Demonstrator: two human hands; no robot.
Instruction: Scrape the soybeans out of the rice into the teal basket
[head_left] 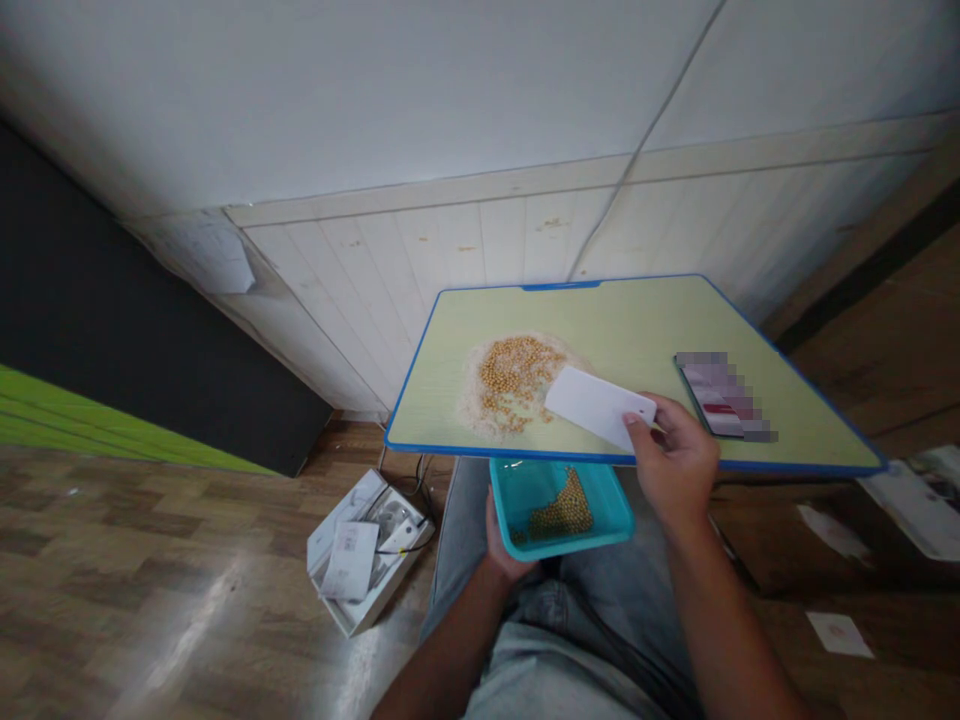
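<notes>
My right hand (673, 455) pinches one end of a flat white card (592, 402), with a small hole near that end. The card's far end lies beside a heap of soybeans (517, 370) mixed with pale grains (474, 395), on the left half of a yellow-green tabletop (637, 320) with a blue rim. Below the table's near edge, my left hand (501, 540) grips the left side of a teal plastic tray (611, 520). Several soybeans (566, 508) lie in the tray's middle. Most of the left fingers are hidden under the tray.
A phone (716, 400), partly blurred out, lies on the table's right side. On the floor at left stands an open white box (375, 550) with cables and papers. A white wall (420, 250) rises behind the table, and a paper (840, 633) lies at lower right.
</notes>
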